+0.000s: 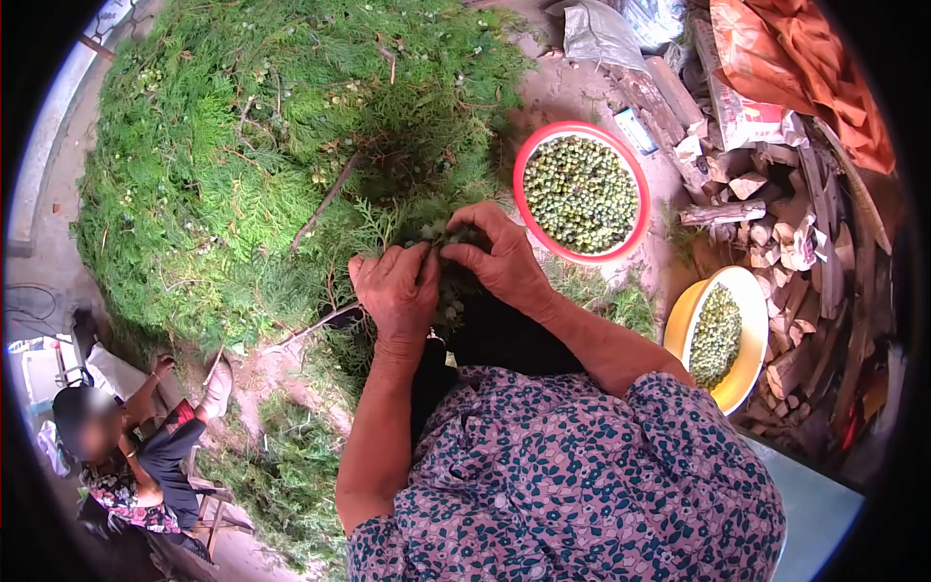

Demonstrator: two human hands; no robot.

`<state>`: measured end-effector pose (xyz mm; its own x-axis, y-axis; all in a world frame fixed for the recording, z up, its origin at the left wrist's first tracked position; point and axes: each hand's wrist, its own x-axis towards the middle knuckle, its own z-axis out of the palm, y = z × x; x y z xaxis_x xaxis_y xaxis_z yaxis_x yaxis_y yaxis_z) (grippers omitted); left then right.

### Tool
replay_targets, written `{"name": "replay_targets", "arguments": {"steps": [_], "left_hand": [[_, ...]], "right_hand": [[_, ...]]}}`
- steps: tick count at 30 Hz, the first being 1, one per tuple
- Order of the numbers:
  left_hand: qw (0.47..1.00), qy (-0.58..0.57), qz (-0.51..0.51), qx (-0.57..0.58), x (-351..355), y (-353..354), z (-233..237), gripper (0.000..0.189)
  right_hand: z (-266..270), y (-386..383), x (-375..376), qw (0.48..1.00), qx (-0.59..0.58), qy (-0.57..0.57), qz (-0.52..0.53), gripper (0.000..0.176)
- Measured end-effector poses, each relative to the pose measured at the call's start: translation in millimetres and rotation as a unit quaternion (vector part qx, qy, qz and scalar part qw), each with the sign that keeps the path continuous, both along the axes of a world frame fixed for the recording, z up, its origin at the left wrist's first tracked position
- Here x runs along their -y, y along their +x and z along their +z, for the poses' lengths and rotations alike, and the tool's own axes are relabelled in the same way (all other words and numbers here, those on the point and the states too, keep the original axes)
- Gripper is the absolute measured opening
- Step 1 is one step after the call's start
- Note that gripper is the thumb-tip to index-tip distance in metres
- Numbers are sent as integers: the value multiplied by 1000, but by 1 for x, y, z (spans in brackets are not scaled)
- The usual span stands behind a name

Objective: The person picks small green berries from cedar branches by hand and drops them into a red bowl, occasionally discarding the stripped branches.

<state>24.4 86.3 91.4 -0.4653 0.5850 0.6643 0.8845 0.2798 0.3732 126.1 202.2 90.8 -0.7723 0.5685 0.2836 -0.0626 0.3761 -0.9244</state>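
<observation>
My left hand (396, 291) is closed around an evergreen sprig (373, 231), whose flat green leaves stick out past the knuckles. Close beside it, my right hand (499, 260) has its thumb and forefinger curled in a pinch near the left fingertips. What lies between those right fingers is too small and shaded to make out. A big heap of cut evergreen branches (223, 165) spreads ahead and to the left, with small pale green cones among the leaves. Right of my hands stands a red-rimmed basin (642, 209) holding many small green cones (579, 194).
A yellow basin (681, 315) with more cones sits at right, before stacked firewood (766, 213). An orange cloth (805, 58) and a grey sack (601, 34) lie behind. At lower left another person (136, 466) sits beside more branches (276, 475).
</observation>
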Motion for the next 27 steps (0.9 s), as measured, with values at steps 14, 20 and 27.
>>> {"name": "replay_targets", "arguments": {"steps": [14,20,27], "left_hand": [[999,10,-10,51,-1,-1,-3,13],[999,30,-4,42,0,-1,-6,12],[999,31,-12,35,2,-2,-9,13]], "right_hand": [[6,11,-22,817,-51,-570,63,14],[7,7,-10,852,2,-514,105,24],[15,3,-6,833,10,-533,149,25]]}}
